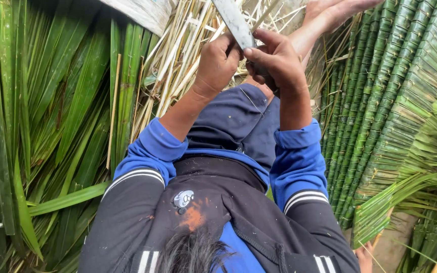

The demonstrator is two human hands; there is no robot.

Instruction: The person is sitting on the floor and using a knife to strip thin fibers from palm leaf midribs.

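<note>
Gripping the long grey steel knife blade point(234, 23) close to its handle end, both hands meet in front of the person's raised knee: the left hand point(217, 63) is curled into a closed fist just beside the blade's lower end, and the right hand point(275, 60) wraps over from the other side, thumb and forefinger pinched together against the flat of the metal. Whether a thin strip lies between the fingers and the edge cannot be told, since the knuckles hide that spot. The blade points up and away from the body, tilted slightly left, above the heap of pale dry straw-coloured leaf ribs point(178, 60) on the ground. To do this stage well, it seems wise to keep the edge facing away from the bare foot point(330, 12), which lies near the blade's line, and to keep the pinching fingers behind the edge rather than across it. Short, controlled strokes with the wrists braced on the knee would likely give steadier work than long pulls. The pile of long flat green palm leaves point(41, 116) sits within reach on the left, and the stacked rows of folded, woven green leaf panels point(390, 86) lie on the right, well apart from the hands.
</note>
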